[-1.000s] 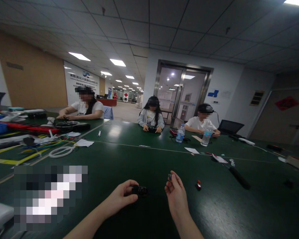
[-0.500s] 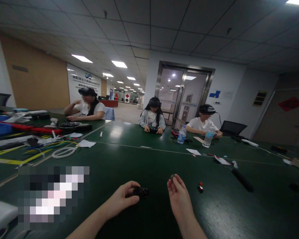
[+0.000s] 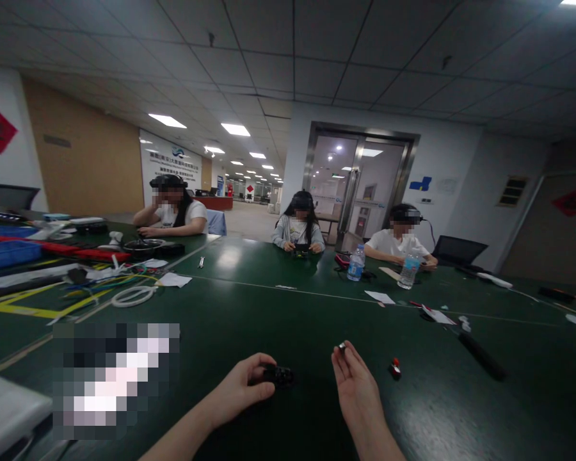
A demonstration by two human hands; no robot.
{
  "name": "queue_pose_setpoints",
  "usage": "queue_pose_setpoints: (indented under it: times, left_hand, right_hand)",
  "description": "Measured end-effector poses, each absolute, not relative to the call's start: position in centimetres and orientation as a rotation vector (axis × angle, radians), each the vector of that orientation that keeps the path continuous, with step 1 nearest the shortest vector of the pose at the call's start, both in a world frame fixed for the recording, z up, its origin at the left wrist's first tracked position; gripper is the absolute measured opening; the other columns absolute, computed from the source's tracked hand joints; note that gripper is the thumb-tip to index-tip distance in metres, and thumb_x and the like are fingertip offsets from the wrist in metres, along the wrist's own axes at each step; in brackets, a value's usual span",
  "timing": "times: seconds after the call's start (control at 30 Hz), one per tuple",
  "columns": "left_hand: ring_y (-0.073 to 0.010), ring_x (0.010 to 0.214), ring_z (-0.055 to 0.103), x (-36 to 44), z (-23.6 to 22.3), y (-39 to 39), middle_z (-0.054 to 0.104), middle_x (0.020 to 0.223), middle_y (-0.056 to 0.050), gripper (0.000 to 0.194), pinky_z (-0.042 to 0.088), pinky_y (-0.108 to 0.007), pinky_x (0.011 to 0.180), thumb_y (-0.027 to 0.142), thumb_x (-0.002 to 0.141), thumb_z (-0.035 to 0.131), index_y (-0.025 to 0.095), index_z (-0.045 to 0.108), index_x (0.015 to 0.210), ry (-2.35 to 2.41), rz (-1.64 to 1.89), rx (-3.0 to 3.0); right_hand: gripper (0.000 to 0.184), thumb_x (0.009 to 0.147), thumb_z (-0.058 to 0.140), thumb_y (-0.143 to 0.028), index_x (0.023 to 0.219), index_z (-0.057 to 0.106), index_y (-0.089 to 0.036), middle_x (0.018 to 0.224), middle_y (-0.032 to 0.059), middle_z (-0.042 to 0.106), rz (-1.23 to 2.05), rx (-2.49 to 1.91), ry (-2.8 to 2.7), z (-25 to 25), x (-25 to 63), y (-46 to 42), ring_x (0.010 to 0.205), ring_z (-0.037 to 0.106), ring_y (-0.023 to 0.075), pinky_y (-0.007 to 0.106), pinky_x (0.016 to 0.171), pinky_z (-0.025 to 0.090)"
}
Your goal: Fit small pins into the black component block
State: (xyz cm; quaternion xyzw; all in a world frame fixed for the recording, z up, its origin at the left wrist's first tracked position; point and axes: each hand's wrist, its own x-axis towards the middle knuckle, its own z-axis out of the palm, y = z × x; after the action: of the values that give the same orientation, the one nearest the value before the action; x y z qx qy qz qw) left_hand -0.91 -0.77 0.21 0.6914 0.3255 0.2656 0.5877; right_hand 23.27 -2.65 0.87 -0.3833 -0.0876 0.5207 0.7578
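My left hand [image 3: 237, 390] is closed around a small black part [image 3: 278, 376] just above the green table [image 3: 278, 314]. Beside it, my right hand [image 3: 358, 390] is raised palm inward and pinches a tiny dark piece with a light tip [image 3: 342, 346] at its fingertips. A small red and black piece [image 3: 394, 367] lies on the table just right of my right hand.
Three people sit at the far side of the table, each busy with something small. Two water bottles [image 3: 356, 262] stand near them. A black bar [image 3: 481, 356] lies to the right. Cables, a white ring [image 3: 134, 296] and blue trays [image 3: 7, 253] crowd the left.
The view has drifted slightly, so both hands sit a little further right and lower in the picture. Their grips are unchanged. The person at the far left has raised a hand to the head.
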Motion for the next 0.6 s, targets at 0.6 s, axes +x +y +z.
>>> queue_pose_setpoints:
  times: [0.6]
  left_hand:
    - [-0.0186,0.087,0.056,-0.8,0.0,-0.6,0.062,0.094,-0.002,0.04,0.039,-0.029,0.074,0.037,0.077,0.061,0.021,0.046,0.11,0.716,0.658,1.585]
  right_hand:
    - [0.029,0.063,0.068,-0.018,0.09,0.057,-0.02,0.091,0.0024,0.063,1.007,-0.877,-0.25,-0.9,24.2,-2.0,0.093,0.06,0.0165,0.027,0.077,0.053]
